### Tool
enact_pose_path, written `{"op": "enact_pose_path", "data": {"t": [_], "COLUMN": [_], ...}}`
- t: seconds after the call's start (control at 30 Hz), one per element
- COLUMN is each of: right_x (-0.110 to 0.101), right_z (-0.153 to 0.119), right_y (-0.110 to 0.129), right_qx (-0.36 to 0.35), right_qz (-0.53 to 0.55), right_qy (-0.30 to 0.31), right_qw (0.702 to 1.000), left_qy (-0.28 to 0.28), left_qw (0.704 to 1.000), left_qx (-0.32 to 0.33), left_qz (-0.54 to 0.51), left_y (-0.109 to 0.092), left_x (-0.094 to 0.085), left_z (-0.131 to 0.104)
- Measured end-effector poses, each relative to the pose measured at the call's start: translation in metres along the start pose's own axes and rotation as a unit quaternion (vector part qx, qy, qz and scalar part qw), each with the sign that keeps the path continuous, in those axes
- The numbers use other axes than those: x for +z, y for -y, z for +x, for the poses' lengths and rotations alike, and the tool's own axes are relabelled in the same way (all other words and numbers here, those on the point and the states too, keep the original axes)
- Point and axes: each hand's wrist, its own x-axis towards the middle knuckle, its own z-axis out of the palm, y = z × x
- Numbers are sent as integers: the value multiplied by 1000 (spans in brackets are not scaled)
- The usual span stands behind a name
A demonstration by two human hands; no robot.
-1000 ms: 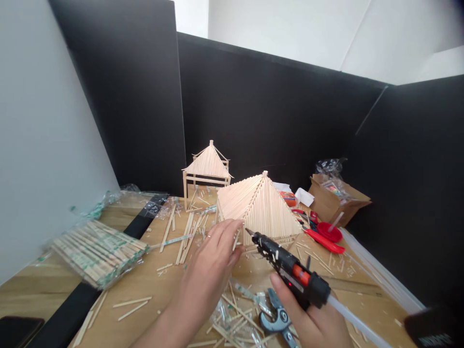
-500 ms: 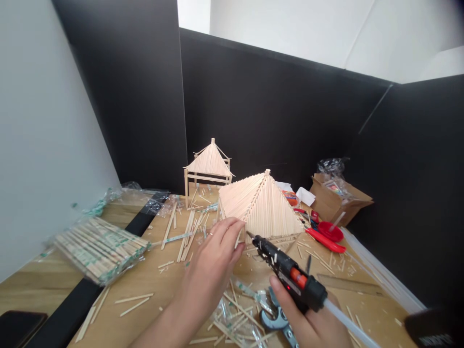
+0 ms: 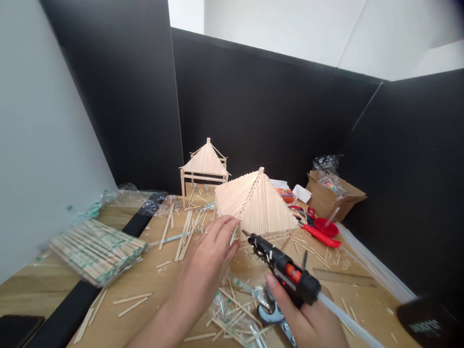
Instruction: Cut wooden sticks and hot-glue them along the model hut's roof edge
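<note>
A model house [image 3: 268, 208] built of thin wooden sticks stands mid-table, its pitched roof covered in sticks. The fingers of my left hand [image 3: 206, 258] are closed round its near left corner, below the roof edge; the exact grip is partly hidden. My right hand [image 3: 308, 321] grips a black hot glue gun [image 3: 277, 266] with an orange part and a lit red light. A clear glue stick [image 3: 348, 319] runs out of its back end. The gun's nozzle points at that same corner, close to my left fingertips; I cannot tell whether it touches.
A smaller stick model [image 3: 206, 162] stands behind. At left lies a plastic-wrapped bundle of sticks [image 3: 97, 246]. Loose sticks [image 3: 184, 234] and plastic scraps are scattered about. To the right are red-handled pliers [image 3: 321, 236], a red dish [image 3: 326, 226], a cardboard box [image 3: 331, 198] and a dark cup [image 3: 427, 319].
The whole scene has shifted slightly left in view. My hands and the glue gun keep nearly the same place at the model's corner.
</note>
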Motion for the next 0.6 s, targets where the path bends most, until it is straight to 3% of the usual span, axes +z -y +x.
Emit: {"op": "enact_pose_path", "data": {"t": [0.17,0.37,0.5,0.6], "right_x": [7,-3,-15,-26], "right_z": [-1,-16,-30,-33], "right_y": [-4,-11,-27,-64], "right_qx": [24,9,94,194], "right_qz": [-1,8,16,-5], "right_qy": [-12,50,-15,-84], "right_qw": [1000,999,995,977], "left_qy": [1,-10,-16,-22], "left_qw": [1000,1000,1000,999], "left_qx": [-5,7,17,20], "left_qz": [1,10,18,27], "left_y": [0,0,-1,-3], "left_x": [-1,0,-1,-3], "left_z": [2,2,2,4]}}
